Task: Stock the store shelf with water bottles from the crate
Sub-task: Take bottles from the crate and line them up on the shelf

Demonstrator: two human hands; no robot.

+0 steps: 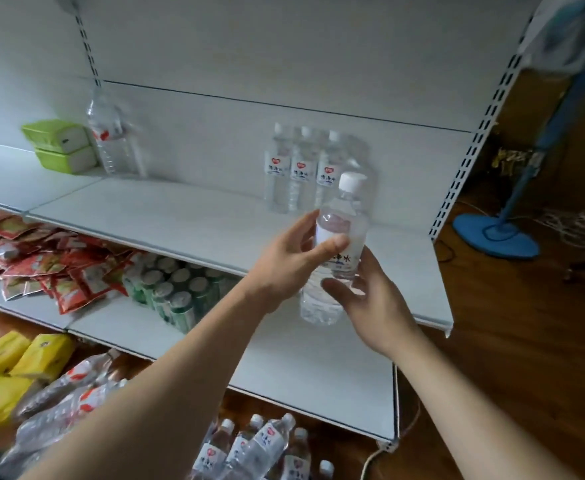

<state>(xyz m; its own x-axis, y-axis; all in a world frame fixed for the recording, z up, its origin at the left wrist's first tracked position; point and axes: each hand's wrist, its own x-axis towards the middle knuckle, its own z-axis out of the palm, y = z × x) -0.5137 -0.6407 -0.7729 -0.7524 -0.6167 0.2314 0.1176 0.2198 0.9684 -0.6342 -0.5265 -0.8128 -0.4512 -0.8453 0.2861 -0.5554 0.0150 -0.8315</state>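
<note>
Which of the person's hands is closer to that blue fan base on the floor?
Right. The right hand, under the held bottle, lies nearer the blue fan base; the left hand grips the bottle farther away.

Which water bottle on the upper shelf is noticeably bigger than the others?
The large bottle at far left beside the green boxes; the small bottles stand grouped right.
</note>
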